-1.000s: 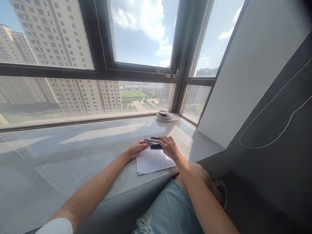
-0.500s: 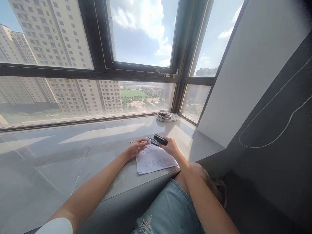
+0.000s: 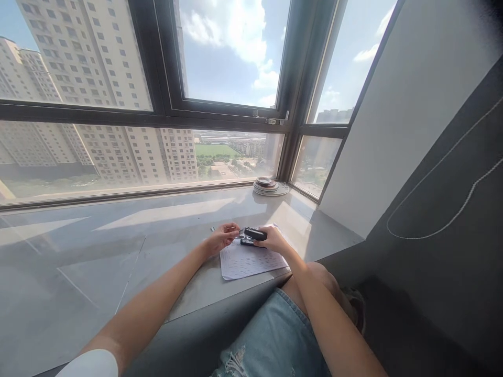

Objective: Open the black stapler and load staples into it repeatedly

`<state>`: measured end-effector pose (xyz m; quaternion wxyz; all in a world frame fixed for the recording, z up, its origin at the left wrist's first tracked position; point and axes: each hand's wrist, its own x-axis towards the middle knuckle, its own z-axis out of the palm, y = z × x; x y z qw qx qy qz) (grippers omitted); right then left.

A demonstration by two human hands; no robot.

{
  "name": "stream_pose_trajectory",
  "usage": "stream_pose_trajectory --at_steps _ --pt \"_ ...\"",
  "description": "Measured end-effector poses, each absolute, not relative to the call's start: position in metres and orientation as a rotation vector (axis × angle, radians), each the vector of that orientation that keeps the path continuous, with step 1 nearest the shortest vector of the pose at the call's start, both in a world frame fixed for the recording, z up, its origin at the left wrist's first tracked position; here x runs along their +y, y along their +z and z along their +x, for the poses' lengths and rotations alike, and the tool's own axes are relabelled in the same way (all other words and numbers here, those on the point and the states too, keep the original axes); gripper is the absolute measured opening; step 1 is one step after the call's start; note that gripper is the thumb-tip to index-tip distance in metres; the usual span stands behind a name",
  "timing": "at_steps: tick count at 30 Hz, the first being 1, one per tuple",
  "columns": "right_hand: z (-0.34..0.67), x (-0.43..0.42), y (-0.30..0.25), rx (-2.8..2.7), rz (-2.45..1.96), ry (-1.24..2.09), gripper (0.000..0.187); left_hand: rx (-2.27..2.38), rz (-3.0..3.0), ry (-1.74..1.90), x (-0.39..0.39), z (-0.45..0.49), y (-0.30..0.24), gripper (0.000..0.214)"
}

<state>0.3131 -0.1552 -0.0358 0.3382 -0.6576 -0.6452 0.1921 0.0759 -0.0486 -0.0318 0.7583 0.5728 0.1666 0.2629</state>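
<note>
A black stapler (image 3: 254, 234) is in my right hand (image 3: 274, 240), whose fingers wrap round its right end. Its upper and lower arms stand apart, and a thin metal part (image 3: 241, 231) sticks out at its left end. My left hand (image 3: 223, 237) is closed in a pinch at that metal part; whether it grips it or something small is too fine to tell. Beneath the stapler lie sheets of paper (image 3: 251, 264) with lines of writing, partly covered by the stapler and my right hand.
The paper lies on a pale stone sill (image 3: 165, 262) near its front edge. A small stack of round plates or coasters (image 3: 269, 187) sits in the window corner. A small thin object (image 3: 212, 229) lies behind my left hand. A beaded cord (image 3: 432, 230) hangs at the right.
My right hand has lowered and levelled the stapler over the paper, from a tilted pose. My left hand has stayed nearly in place, its fingertips now at the stapler's left end.
</note>
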Motion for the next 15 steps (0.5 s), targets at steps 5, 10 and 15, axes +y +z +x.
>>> stream_pose_trajectory --at_steps 5,10,15 --pt "0.312 -0.154 -0.038 -1.71 -1.72 0.508 0.022 0.352 1.29 0.556 -0.052 0.075 -0.029 0.042" --pt "0.304 -0.161 -0.019 -1.605 -1.446 0.187 0.025 0.346 1.304 0.542 -0.055 0.074 -0.027 0.042" --pt "0.298 -0.172 -0.005 -1.853 -1.152 0.248 0.024 0.333 1.317 0.541 -0.056 0.074 -0.026 0.041"
